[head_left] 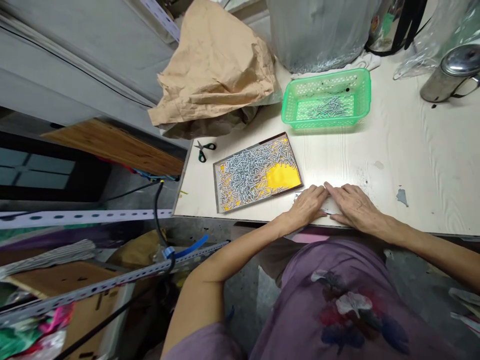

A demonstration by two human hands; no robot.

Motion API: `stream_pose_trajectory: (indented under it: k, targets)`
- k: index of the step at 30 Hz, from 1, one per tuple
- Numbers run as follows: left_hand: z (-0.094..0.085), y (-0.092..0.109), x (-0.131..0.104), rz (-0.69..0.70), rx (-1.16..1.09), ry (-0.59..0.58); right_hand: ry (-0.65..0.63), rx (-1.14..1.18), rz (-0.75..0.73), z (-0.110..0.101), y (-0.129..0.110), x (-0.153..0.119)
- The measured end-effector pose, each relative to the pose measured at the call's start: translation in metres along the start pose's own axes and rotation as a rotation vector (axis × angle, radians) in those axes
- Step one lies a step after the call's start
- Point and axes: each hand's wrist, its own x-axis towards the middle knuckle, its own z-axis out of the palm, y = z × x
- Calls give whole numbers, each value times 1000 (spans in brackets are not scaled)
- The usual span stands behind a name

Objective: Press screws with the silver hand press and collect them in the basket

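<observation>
Both hands meet near the table's front edge. My left hand (309, 204) has its fingers bent together over a small pale flat item (330, 205) that lies mostly hidden between the hands. From the other side my right hand (350, 204) closes on the same item, its fingertips near those of the left. Just left of them a shallow tray (299, 172) with a yellow bottom holds many small silvery metal pieces (245, 172). Beyond it stands a green plastic basket (326, 122) with a small heap of similar pieces inside.
Black-handled scissors (202, 151) lie left of the tray. A crumpled brown paper bag (219, 70) stands behind them. Farther back are a large clear plastic bag (318, 35) and, at the right, a metal jug (442, 80). Metal shelving (123, 274) stands at the lower left.
</observation>
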Motion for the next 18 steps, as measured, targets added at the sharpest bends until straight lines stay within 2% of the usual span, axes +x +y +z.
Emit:
stream_pose_trajectory:
  k: [3, 8, 13, 18]
  targets:
    - [-4, -4, 4, 31, 36, -52, -19, -53, 102, -1, -3, -2]
    - [-10, -5, 0, 42, 70, -94, -87, -83, 110, -5, -12, 3]
    - [-7, -7, -3, -15, 84, -60, -49, -103, 89, -1, -16, 11]
    - [0, -11, -5, 1, 102, 7, 9, -127, 29, 12, -15, 13]
